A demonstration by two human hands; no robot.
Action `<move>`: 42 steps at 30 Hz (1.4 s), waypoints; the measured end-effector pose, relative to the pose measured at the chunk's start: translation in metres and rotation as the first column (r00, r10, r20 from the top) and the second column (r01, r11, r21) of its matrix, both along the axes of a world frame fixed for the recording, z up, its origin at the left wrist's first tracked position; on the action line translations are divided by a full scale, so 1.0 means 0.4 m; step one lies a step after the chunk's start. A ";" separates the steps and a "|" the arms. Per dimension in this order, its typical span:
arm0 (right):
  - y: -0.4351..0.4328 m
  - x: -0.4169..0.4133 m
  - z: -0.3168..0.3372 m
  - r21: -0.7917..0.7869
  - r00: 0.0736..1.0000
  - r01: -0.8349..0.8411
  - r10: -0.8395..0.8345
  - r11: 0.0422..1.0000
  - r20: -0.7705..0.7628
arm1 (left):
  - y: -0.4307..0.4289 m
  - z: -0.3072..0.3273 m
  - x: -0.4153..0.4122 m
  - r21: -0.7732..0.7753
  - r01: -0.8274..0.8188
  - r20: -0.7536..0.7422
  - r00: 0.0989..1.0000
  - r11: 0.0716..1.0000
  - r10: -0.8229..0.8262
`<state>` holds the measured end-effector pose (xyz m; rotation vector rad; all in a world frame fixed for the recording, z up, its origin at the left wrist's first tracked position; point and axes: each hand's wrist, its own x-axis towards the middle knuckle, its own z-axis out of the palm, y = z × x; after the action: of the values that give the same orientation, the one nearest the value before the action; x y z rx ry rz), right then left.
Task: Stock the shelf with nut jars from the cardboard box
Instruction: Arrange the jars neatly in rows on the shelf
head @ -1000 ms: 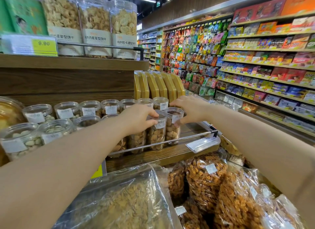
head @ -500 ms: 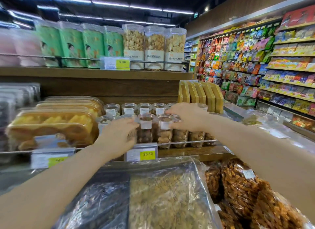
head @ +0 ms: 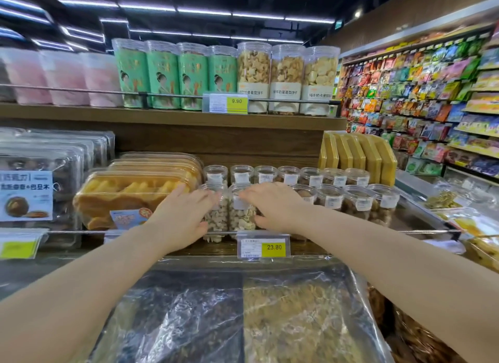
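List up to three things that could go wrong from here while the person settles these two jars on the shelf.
1. The left hand and right hand each grip a jar; the left jar and right jar stand side by side, so pushing one could tip the other.
2. Back-row jars stand close behind; a hard shove might knock them over.
3. The front rail is low; a tilted jar might topple over it onto the bagged goods below.
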<state>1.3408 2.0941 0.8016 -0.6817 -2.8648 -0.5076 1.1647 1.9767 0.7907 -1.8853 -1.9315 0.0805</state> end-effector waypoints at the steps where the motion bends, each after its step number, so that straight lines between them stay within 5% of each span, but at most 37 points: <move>1: 0.005 -0.009 0.003 0.012 1.000 -0.002 0.002 1.000 -0.018 | 0.010 0.010 0.000 0.025 0.008 0.013 1.000 1.000 -0.008; 6: 0.029 -0.049 0.022 0.015 0.997 0.023 -0.022 1.000 -0.073 | 0.059 0.060 -0.005 -0.007 -0.019 0.175 0.984 1.000 0.020; 20: 0.064 -0.071 0.018 0.009 0.996 0.086 -0.086 0.996 -0.003 | 0.128 0.033 -0.015 -0.060 -0.060 0.164 0.984 0.996 0.070; 30: 0.076 -0.055 0.004 -0.138 0.991 0.135 -0.136 0.981 0.008 | 0.149 0.029 0.007 -0.080 -0.088 0.084 0.992 0.993 0.095; 42: -0.028 0.227 -0.039 -0.032 0.980 0.198 -0.197 0.980 0.022 | 0.121 -0.035 0.168 0.015 0.205 0.192 0.960 0.979 -0.204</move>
<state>1.4315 2.0829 0.7859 -0.9796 -2.8443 -0.4949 1.2319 2.0251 0.7769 -2.1539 -1.8422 -0.1662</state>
